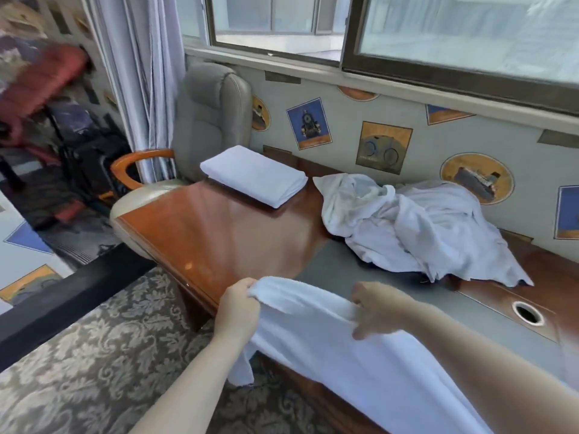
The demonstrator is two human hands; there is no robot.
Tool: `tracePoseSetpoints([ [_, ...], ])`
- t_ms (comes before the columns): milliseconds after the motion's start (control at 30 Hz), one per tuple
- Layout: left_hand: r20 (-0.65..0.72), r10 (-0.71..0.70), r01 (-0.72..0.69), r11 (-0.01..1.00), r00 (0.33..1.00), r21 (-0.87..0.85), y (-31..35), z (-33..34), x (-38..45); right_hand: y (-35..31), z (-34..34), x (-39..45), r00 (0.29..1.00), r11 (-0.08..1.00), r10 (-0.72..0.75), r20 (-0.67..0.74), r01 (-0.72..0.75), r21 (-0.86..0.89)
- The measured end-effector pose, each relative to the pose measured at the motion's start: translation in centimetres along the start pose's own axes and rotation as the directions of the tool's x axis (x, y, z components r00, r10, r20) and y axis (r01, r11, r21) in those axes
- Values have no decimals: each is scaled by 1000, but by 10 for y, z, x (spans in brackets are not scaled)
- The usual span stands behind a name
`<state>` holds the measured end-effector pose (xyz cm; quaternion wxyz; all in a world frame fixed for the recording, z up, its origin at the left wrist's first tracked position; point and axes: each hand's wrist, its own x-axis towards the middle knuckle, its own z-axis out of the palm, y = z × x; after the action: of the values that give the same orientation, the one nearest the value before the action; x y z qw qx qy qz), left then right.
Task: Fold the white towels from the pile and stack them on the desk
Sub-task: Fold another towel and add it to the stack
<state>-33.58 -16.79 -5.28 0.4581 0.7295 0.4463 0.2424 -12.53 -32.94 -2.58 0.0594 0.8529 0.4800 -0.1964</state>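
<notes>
A white towel (338,355) hangs over the front edge of the wooden desk (213,227). My left hand (239,310) grips its left top corner, fingers curled round the cloth. My right hand (376,311) pinches the top edge further right, palm down. A crumpled pile of white towels (416,227) lies at the back right of the desk against the wall. A folded white towel (253,175) sits flat at the desk's far left corner.
A grey padded chair (210,117) with wooden arms stands at the desk's left end. A round cable hole (528,313) is in the desk at right. Patterned carpet (94,355) covers the floor. The window and wall run behind the desk.
</notes>
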Motion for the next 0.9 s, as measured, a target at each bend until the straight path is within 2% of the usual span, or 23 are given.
tracePoseSetpoints([
  [67, -17, 16, -16, 1000, 1000, -7, 0, -4, 17, -8, -34, 21, 967, 998, 44, -253, -54, -34],
  [133, -27, 39, -40, 999, 999, -22, 1, -9, 38, -19, -61, 47, 851, 980, 107, -514, -5, 197],
  [167, -30, 59, -60, 998, 998, -28, 3, -13, 48, -23, -73, 60, 830, 939, 121, -545, 82, 334],
  [200, -27, 70, -70, 997, 997, -22, 3, -19, 62, -28, -83, 73, 869, 888, 100, -485, 142, 438],
  [233, -13, 73, -73, 997, 997, 3, 2, -27, 74, -32, -90, 83, 938, 854, 43, -344, 145, 500],
  [267, 12, 64, -64, 997, 998, 36, -1, -35, 86, -36, -95, 94, 983, 857, -19, -185, 111, 503],
  [300, 44, 49, -52, 996, 998, 69, -5, -43, 100, -37, -100, 106, 997, 889, -43, -64, 67, 453],
  [333, 85, 34, -42, 994, 996, 100, -9, -50, 113, -37, -105, 119, 999, 920, -31, -17, 36, 391],
  [433, 225, 5, -37, 989, 974, 141, -7, -68, 150, -46, -123, 161, 998, 946, -23, -65, 43, 321],
  [533, 374, 7, -44, 995, 927, 89, -4, -88, 186, -73, -136, 198, 996, 954, -39, -78, 60, 294],
  [567, 457, -5, -28, 997, 890, 67, -6, -96, 196, -83, -139, 210, 998, 954, -38, -54, 52, 295],
  [633, 668, -87, 54, 996, 739, 70, -13, -112, 212, -102, -141, 229, 997, 956, -48, 52, 31, 290],
  [667, 739, -131, 97, 991, 660, 89, -18, -119, 220, -112, -140, 239, 992, 957, -56, 114, 21, 288],
  [700, 767, -167, 132, 985, 620, 107, -25, -126, 227, -121, -138, 247, 983, 958, -65, 169, 14, 288],
  [767, 755, -215, 193, 974, 620, 119, -40, -139, 246, -136, -131, 266, 972, 959, -68, 224, 2, 284],
  [833, 690, -268, 266, 957, 672, 112, -52, -148, 270, -143, -127, 285, 976, 933, -25, 218, -55, 355],
  [900, 592, -313, 274, 949, 743, 157, -64, -152, 297, -144, -127, 308, 985, 842, 52, 166, -133, 523],
])
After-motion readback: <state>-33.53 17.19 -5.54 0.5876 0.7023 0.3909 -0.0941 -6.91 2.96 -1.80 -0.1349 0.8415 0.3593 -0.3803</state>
